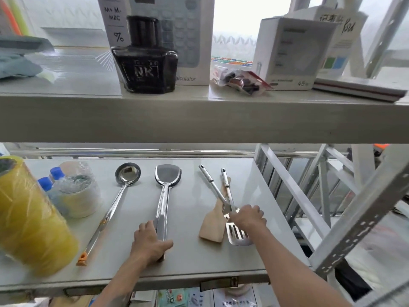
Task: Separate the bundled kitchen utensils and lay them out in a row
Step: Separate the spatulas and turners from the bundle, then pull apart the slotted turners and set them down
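On the lower shelf (190, 258) a steel ladle (124, 185) lies at the left, its handle ending in an orange tag. To its right lies a steel turner (164, 189); my left hand (150, 242) holds the near end of its handle. Further right, a wooden spatula (212, 224), a slotted steel spatula (238, 234) and another steel-handled utensil (210, 185) lie crossed in a cluster. My right hand (247, 217) grips this cluster where the steel handles cross. What my fingers pinch exactly is hidden.
A yellow tape roll (31, 218) and wrapped water bottles (73, 191) stand at the shelf's left. The upper shelf (199, 116) carries an ink bottle (145, 58), boxes (294, 54) and a small packet (241, 79). A white metal rack frame (332, 196) rises at the right.
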